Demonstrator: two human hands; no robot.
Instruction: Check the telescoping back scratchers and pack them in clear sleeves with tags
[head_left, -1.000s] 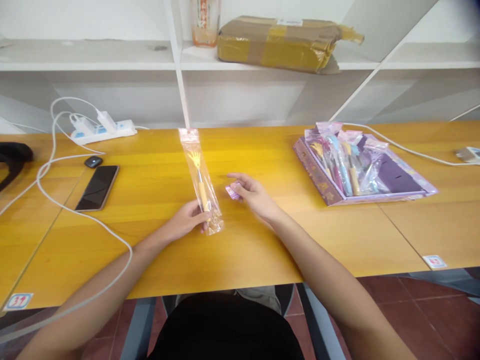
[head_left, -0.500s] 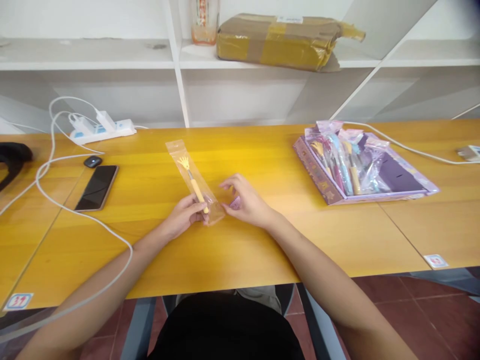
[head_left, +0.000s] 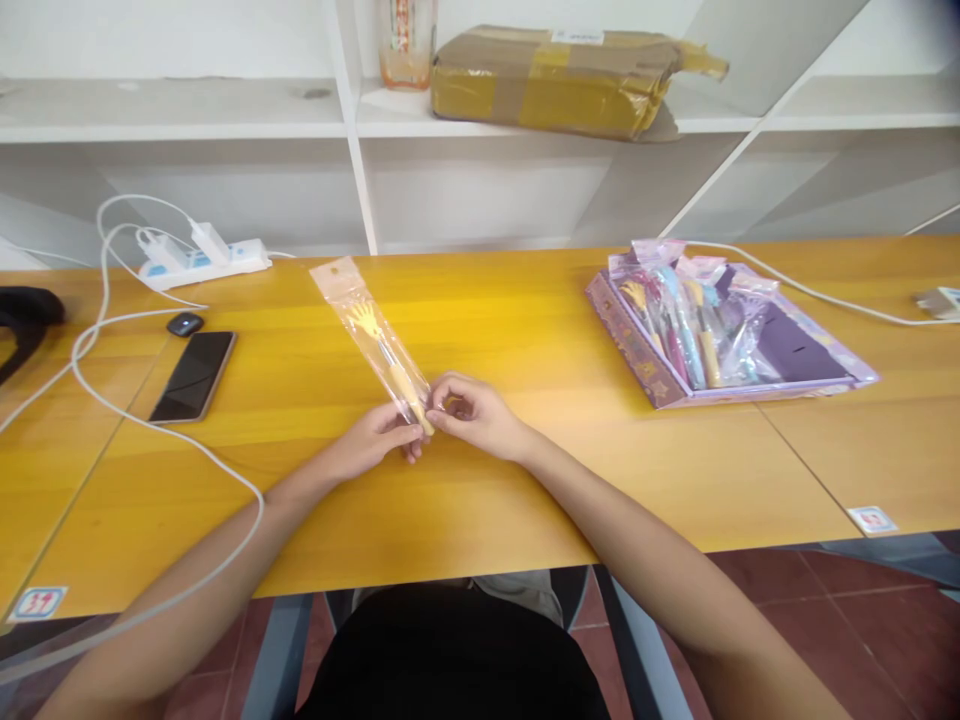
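Observation:
A yellow back scratcher (head_left: 406, 388) with a hand-shaped head and a metal shaft lies inside a clear plastic bag (head_left: 341, 280) with a pinkish top flap. My left hand (head_left: 375, 440) is closed around the lower end of the bag, its thumb near the handle's butt. From the other side, my right hand (head_left: 480, 415) pinches the bag's edge beside the handle, thumb and forefinger together. The packet tilts up and to the left, above the table. Part of the bag's lower end is hidden by my fingers.
To the right, a purple display box (head_left: 795, 350) holds several bagged back scratchers. A phone (head_left: 193, 376), a small black device (head_left: 184, 323), white cables and a power strip (head_left: 206, 262) lie left. A taped carton (head_left: 555, 85) and a bottle (head_left: 406, 45) stand on the shelf.
My right hand has moved left to the packet and its fingers have closed on the bag's edge. The bag has turned slightly, and its flap is higher and further left.

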